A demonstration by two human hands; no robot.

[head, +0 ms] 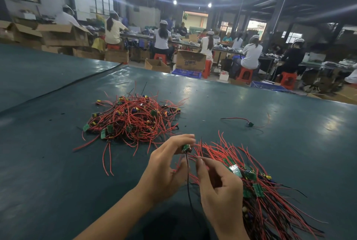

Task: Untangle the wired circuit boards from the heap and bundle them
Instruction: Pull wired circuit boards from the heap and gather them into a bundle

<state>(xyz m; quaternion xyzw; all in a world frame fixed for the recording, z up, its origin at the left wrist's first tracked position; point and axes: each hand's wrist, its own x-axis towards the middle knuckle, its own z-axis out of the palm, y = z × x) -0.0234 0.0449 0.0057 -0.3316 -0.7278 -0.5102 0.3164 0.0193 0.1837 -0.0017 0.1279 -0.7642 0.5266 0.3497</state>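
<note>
A tangled heap [133, 120] of small green circuit boards with red and black wires lies on the green table, left of centre. My left hand [166, 164] pinches one small green board [185, 148] between thumb and fingertips, its black wire [187, 179] hanging down. My right hand [218, 187] holds thin red wires with its fingertips beside that board. Under and right of my right hand lies a bundle [257, 185] of boards with their wires laid roughly side by side.
One loose board with red and black wires [249, 123] lies apart at the right. The dark green table cover [58, 162] has a seam at the far left. Beyond the far edge, seated workers, cardboard boxes [190, 61] and red stools.
</note>
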